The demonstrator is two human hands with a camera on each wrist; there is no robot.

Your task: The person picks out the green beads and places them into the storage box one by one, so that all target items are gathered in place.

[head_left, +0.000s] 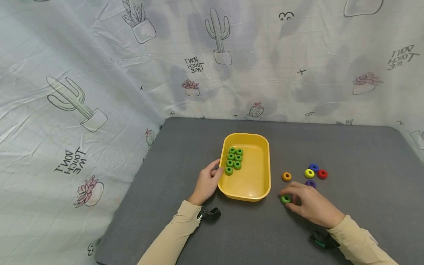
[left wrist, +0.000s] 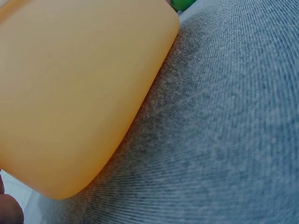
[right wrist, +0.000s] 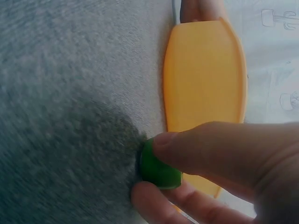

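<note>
A yellow plastic tray (head_left: 256, 162) sits on the grey table with several green rings (head_left: 237, 158) lined up in two columns along its left side. My left hand (head_left: 206, 184) holds the tray by its left edge; in the left wrist view the tray wall (left wrist: 79, 88) fills much of the picture. To the right of the tray, my right hand (head_left: 313, 202) pinches another green ring (head_left: 285, 199) between thumb and fingers. Close up in the right wrist view, this green ring (right wrist: 159, 168) is held low over the table.
Beyond my right hand lie an orange ring (head_left: 286, 176), a yellow ring (head_left: 309, 173), a blue ring (head_left: 313, 168), a red ring (head_left: 322, 174) and a purple ring (head_left: 310, 183), partly covered by the hand. A patterned cloth (head_left: 265, 55) hangs behind the table (head_left: 165, 169).
</note>
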